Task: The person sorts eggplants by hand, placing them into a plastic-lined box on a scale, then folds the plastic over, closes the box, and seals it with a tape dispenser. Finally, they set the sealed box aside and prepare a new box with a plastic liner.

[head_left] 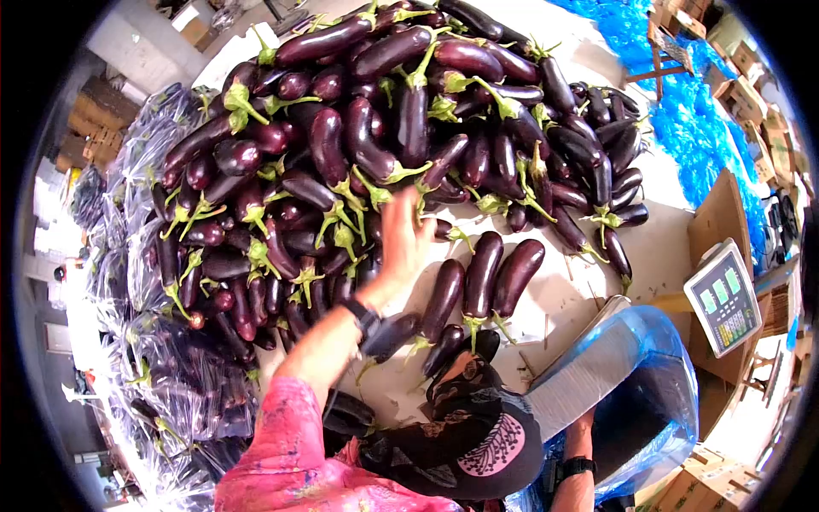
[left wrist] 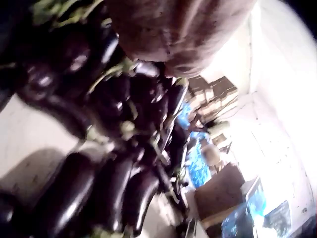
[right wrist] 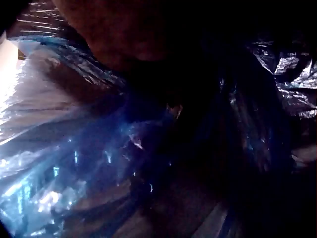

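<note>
Your L hand (head_left: 403, 243) is at the near edge of the eggplant pile (head_left: 367, 141), fingers open & reaching fwd, thumb apart. Pile's spread over the white surface (head_left: 546, 320). Just toward you, 3 loose eggplants (head_left: 484, 275) lie side by side, stems your way, w/ a few more nearer the cap (head_left: 486, 427).

Your R hand (right wrist: 119, 34) is down at the blue bag (head_left: 653, 384), mostly hidden; can't tell if its fingers are open or gripping. Bag's around the end of a grey chute (head_left: 589, 367) on your R.

Scale (head_left: 723, 299) w/ lit display stands past the bag, next to a cardboard box (head_left: 725, 213). Clear plastic bags w/ eggplants (head_left: 162, 256) line your L side; blue plastic (head_left: 695, 128) is far R.
</note>
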`<act>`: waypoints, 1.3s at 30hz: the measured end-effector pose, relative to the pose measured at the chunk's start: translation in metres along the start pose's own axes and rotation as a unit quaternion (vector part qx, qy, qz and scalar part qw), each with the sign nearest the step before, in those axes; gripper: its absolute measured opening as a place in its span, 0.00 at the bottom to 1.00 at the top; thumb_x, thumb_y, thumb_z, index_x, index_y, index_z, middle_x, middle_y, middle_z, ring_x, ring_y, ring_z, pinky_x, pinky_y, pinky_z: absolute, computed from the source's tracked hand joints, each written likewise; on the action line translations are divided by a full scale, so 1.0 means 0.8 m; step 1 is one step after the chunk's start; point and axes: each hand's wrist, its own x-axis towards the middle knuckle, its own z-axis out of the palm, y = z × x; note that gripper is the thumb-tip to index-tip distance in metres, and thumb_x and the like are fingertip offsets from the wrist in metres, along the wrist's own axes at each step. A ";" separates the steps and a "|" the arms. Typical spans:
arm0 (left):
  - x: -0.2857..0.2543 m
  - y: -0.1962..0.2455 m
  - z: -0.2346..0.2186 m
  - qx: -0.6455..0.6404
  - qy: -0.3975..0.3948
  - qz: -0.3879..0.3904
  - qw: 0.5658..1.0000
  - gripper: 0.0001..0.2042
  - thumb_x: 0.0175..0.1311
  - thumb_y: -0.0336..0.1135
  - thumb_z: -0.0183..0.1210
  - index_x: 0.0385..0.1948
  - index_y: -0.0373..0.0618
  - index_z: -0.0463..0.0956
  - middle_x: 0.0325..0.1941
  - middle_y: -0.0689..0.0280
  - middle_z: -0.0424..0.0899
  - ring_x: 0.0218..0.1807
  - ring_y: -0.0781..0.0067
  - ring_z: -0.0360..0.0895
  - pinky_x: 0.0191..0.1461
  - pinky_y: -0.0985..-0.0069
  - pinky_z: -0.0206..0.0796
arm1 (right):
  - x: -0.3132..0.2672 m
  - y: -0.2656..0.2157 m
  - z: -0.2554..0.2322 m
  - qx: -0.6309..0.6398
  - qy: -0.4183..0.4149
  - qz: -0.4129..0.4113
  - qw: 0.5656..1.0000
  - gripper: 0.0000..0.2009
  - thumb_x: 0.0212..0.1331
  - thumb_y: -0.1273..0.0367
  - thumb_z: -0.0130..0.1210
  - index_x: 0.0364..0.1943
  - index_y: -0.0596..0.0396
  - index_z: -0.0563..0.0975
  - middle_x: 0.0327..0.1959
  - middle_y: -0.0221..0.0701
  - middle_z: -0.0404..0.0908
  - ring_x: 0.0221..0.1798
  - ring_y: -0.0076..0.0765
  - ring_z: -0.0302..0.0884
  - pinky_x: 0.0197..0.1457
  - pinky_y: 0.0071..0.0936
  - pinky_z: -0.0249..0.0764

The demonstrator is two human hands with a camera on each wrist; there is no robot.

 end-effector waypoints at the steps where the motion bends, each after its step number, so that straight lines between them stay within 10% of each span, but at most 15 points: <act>1: 0.050 -0.007 -0.001 0.041 0.067 0.112 0.991 0.31 0.57 0.29 0.64 0.64 0.39 0.62 0.55 0.50 0.71 0.57 0.53 0.70 0.58 0.61 0.67 | 0.000 0.006 -0.001 -0.001 0.004 -0.005 1.000 0.24 0.62 0.55 0.57 0.58 0.53 0.76 0.58 0.40 0.80 0.60 0.46 0.77 0.62 0.40 0.73; 3: 0.139 0.006 -0.001 0.140 0.183 0.192 0.954 0.36 0.57 0.35 0.66 0.67 0.37 0.57 0.62 0.46 0.68 0.61 0.46 0.67 0.62 0.56 0.65 | -0.004 0.027 -0.006 -0.008 0.017 -0.011 1.000 0.24 0.62 0.55 0.57 0.58 0.53 0.76 0.58 0.40 0.80 0.60 0.46 0.77 0.62 0.40 0.73; 5: 0.211 -0.010 0.013 0.182 0.190 0.111 0.959 0.39 0.52 0.41 0.69 0.65 0.38 0.58 0.60 0.39 0.71 0.64 0.40 0.68 0.66 0.53 0.60 | 0.002 0.057 -0.014 0.009 0.033 0.014 0.999 0.24 0.61 0.55 0.57 0.57 0.53 0.77 0.58 0.39 0.80 0.61 0.45 0.77 0.62 0.40 0.72; 9: 0.274 -0.025 0.007 0.229 -0.040 -0.149 0.961 0.38 0.43 0.55 0.72 0.52 0.35 0.72 0.50 0.43 0.82 0.54 0.44 0.80 0.57 0.58 0.72 | -0.006 0.020 -0.014 -0.034 0.036 0.080 0.996 0.24 0.60 0.53 0.56 0.56 0.50 0.78 0.57 0.39 0.81 0.61 0.46 0.77 0.61 0.40 0.73; 12: 0.247 -0.026 -0.001 0.122 -0.003 -0.097 0.988 0.34 0.40 0.54 0.72 0.46 0.37 0.76 0.47 0.47 0.84 0.52 0.48 0.81 0.56 0.59 0.71 | -0.020 -0.070 -0.005 -0.210 0.037 0.057 0.975 0.27 0.59 0.50 0.56 0.59 0.49 0.76 0.59 0.40 0.79 0.62 0.49 0.76 0.61 0.39 0.73; 16: 0.147 0.022 -0.023 -0.181 0.017 0.090 0.979 0.20 0.50 0.30 0.71 0.46 0.36 0.77 0.43 0.62 0.84 0.44 0.68 0.80 0.51 0.70 0.72 | -0.021 -0.118 -0.013 -0.307 -0.037 0.040 0.950 0.28 0.59 0.47 0.56 0.58 0.50 0.77 0.57 0.43 0.80 0.59 0.52 0.78 0.59 0.42 0.74; 20: 0.050 0.102 -0.054 -0.292 -0.123 -0.023 0.948 0.25 0.51 0.26 0.68 0.54 0.39 0.72 0.50 0.64 0.80 0.51 0.70 0.77 0.59 0.72 0.70 | -0.013 -0.169 -0.044 -0.383 -0.129 0.037 0.914 0.17 0.58 0.57 0.56 0.41 0.53 0.84 0.40 0.46 0.86 0.43 0.52 0.85 0.48 0.44 0.79; 23: 0.001 0.149 -0.037 -0.483 -0.197 -0.027 0.852 0.32 0.48 0.25 0.70 0.59 0.41 0.67 0.57 0.62 0.77 0.59 0.68 0.74 0.68 0.69 0.64 | -0.047 -0.315 -0.055 -0.314 -0.113 0.100 0.937 0.15 0.59 0.62 0.57 0.31 0.64 0.82 0.20 0.44 0.83 0.26 0.46 0.85 0.38 0.37 0.80; 26: -0.032 0.198 -0.021 -0.505 -0.298 -0.025 0.809 0.36 0.45 0.25 0.72 0.60 0.42 0.66 0.62 0.59 0.75 0.63 0.67 0.72 0.70 0.67 0.62 | -0.101 -0.426 -0.063 -0.172 -0.123 0.100 0.972 0.17 0.68 0.60 0.51 0.34 0.61 0.81 0.25 0.33 0.83 0.29 0.28 0.82 0.34 0.27 0.77; 30: -0.064 0.265 0.015 -0.378 -0.360 0.254 0.814 0.35 0.48 0.26 0.72 0.61 0.44 0.66 0.63 0.52 0.73 0.69 0.56 0.68 0.72 0.60 0.61 | -0.176 -0.513 -0.045 0.263 -0.129 0.097 0.951 0.23 0.70 0.52 0.51 0.53 0.58 0.75 0.45 0.29 0.83 0.47 0.26 0.80 0.51 0.29 0.76; 31: -0.064 0.280 0.032 -0.330 -0.368 0.393 0.775 0.33 0.51 0.25 0.70 0.61 0.43 0.67 0.64 0.52 0.73 0.68 0.54 0.70 0.69 0.60 0.64 | -0.185 -0.517 -0.036 0.391 -0.121 0.111 0.906 0.24 0.70 0.50 0.51 0.55 0.57 0.73 0.47 0.28 0.82 0.49 0.24 0.79 0.54 0.28 0.75; 33: -0.093 0.326 0.038 -0.336 -0.505 0.429 0.669 0.32 0.53 0.23 0.67 0.63 0.41 0.67 0.65 0.53 0.73 0.66 0.58 0.72 0.67 0.61 0.67 | -0.186 -0.510 -0.029 0.508 -0.115 0.090 0.849 0.23 0.72 0.52 0.47 0.59 0.55 0.72 0.51 0.35 0.82 0.53 0.32 0.81 0.53 0.31 0.78; 36: -0.100 0.341 0.038 -0.324 -0.666 0.285 0.609 0.31 0.55 0.22 0.62 0.65 0.39 0.66 0.62 0.55 0.77 0.61 0.66 0.77 0.67 0.68 0.67 | -0.185 -0.465 -0.057 0.438 -0.029 0.137 0.888 0.20 0.71 0.56 0.50 0.55 0.57 0.74 0.43 0.38 0.84 0.42 0.33 0.84 0.47 0.30 0.81; 37: -0.088 0.334 0.035 -0.299 -0.637 0.310 0.639 0.28 0.58 0.24 0.61 0.64 0.39 0.67 0.58 0.58 0.81 0.57 0.68 0.80 0.64 0.72 0.69 | -0.187 -0.448 -0.069 0.433 -0.019 0.164 0.886 0.20 0.71 0.56 0.50 0.54 0.59 0.75 0.41 0.39 0.84 0.39 0.32 0.84 0.45 0.29 0.81; 39: -0.086 0.294 0.030 -0.341 -0.611 0.067 0.711 0.24 0.63 0.27 0.59 0.62 0.40 0.69 0.52 0.62 0.83 0.54 0.71 0.80 0.59 0.75 0.70 | -0.186 -0.397 -0.081 0.431 -0.007 0.186 0.883 0.20 0.71 0.57 0.49 0.52 0.60 0.76 0.39 0.38 0.84 0.38 0.32 0.83 0.43 0.28 0.81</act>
